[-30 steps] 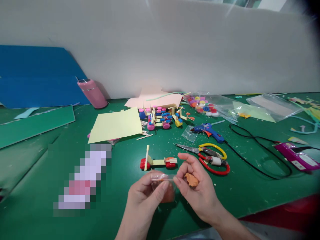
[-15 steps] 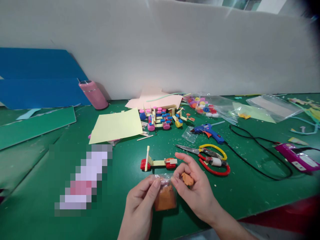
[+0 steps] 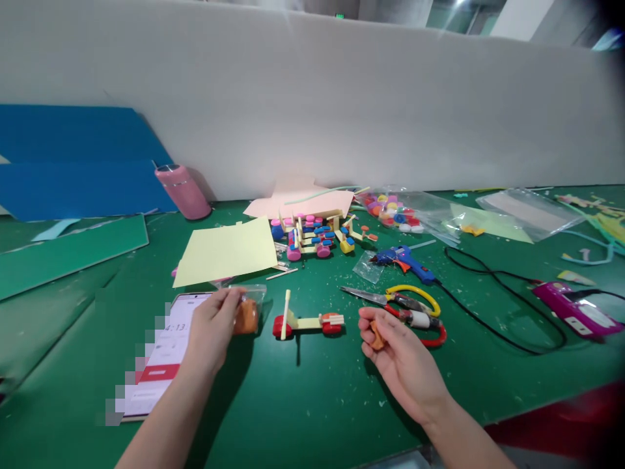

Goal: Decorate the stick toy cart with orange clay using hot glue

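Observation:
My left hand (image 3: 213, 329) is closed on the edge of a small clear bag of orange clay (image 3: 247, 317), above the table beside the phone (image 3: 161, 371). Curled fingers of my right hand (image 3: 398, 355) hold a loose lump of orange clay (image 3: 377, 335), just in front of the scissors. Between the hands stands a small toy vehicle (image 3: 308, 324) with red wheels, a pale stick body and an upright stick at its left end. The scissors (image 3: 415, 306), with yellow and red handles, lie behind my right hand, which hides part of the red handle.
Several finished stick toys (image 3: 312, 238) stand behind, next to a yellow sheet (image 3: 227, 251). A blue glue gun (image 3: 407, 262) lies to the right, its black cord running to a purple power strip (image 3: 571, 307). A pink bottle (image 3: 183, 192) stands at back left.
My hands have moved apart. The left one has carried the bag of clay left and away from me, toward the phone; the right one has shifted slightly right with the clay lump.

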The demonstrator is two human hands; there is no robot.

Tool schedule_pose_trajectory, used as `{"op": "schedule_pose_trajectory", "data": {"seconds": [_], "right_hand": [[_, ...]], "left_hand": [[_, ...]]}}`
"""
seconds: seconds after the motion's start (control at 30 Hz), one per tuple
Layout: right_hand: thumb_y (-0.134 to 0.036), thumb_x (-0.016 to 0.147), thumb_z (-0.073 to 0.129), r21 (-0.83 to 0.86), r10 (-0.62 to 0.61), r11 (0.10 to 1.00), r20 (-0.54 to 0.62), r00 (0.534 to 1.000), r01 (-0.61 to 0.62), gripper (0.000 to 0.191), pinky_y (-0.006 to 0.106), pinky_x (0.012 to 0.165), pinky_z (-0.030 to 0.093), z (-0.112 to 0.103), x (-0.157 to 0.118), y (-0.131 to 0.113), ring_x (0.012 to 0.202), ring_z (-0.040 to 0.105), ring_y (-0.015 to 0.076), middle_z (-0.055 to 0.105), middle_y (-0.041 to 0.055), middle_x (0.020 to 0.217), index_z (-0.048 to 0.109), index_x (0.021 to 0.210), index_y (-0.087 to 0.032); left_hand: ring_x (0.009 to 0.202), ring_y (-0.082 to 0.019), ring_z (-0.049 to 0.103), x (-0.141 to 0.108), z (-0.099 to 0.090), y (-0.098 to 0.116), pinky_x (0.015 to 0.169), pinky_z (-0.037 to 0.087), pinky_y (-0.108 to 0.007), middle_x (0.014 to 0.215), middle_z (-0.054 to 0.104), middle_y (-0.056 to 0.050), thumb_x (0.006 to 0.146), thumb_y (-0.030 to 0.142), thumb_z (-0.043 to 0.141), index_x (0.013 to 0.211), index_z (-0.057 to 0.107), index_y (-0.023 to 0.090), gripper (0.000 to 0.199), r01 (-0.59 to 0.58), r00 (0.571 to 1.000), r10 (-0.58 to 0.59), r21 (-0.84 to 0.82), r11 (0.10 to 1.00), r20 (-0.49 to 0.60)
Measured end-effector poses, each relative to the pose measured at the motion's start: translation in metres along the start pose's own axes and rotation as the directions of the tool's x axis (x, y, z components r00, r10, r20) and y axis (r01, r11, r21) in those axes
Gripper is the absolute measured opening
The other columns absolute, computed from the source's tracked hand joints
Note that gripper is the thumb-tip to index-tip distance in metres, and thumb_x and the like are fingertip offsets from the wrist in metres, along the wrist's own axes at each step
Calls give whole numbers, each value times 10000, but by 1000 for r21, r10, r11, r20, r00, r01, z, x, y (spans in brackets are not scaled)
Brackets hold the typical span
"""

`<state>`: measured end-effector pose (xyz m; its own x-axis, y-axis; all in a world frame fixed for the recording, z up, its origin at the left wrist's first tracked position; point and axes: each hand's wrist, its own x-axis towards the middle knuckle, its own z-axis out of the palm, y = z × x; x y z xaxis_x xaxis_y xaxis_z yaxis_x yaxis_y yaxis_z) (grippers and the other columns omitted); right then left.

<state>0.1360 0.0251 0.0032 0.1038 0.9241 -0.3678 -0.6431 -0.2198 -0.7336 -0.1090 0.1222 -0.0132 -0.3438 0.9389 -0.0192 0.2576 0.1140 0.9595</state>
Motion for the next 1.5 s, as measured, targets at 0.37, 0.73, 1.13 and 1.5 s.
{"op": "schedule_pose_trajectory", "data": {"seconds": [0.37, 0.73, 1.13, 1.5], "right_hand": [[-350, 782, 602, 178, 100, 978, 73, 992, -112, 181, 303, 736, 481, 6, 3, -3, 753, 641, 140, 673, 31, 822, 635, 868, -195], [-361, 882, 445, 85, -18, 996, 258, 966, -4, 258, 292, 729, 460, 27, -11, 12, 872, 606, 159, 648, 85, 1051, 579, 1037, -206], [-272, 797, 604, -566, -124, 699, 506, 854, 437, 310, 256, 794, 430, -2, -11, -12, 892, 536, 144, 538, 31, 1117, 576, 1105, -290], [-142, 787, 599, -543, -242, 580, 598, 765, 607, 176, 233, 768, 443, -1, -10, -6, 847, 555, 122, 578, 2, 890, 613, 917, -260]], "left_hand": [[836, -182, 541, -83, 7, 59, 762, 403, -271, 880, 597, -25, 787, 251, 508, 848, 603, 227, 115, -479, 862, 501, 190, 857, -82], [655, -153, 560, -140, 64, 47, 609, 473, -255, 782, 634, -30, 684, 242, 640, 874, 600, 195, 200, -106, 910, 171, -188, 977, 377], [585, -87, 469, -131, 47, 48, 547, 380, -194, 665, 581, 4, 659, 261, 693, 717, 645, 153, 132, 471, 799, -207, -373, 799, 565], [540, -83, 494, -127, 47, 48, 564, 384, -212, 610, 580, 5, 662, 282, 700, 727, 654, 145, 158, 613, 679, -221, -374, 696, 701]]}}
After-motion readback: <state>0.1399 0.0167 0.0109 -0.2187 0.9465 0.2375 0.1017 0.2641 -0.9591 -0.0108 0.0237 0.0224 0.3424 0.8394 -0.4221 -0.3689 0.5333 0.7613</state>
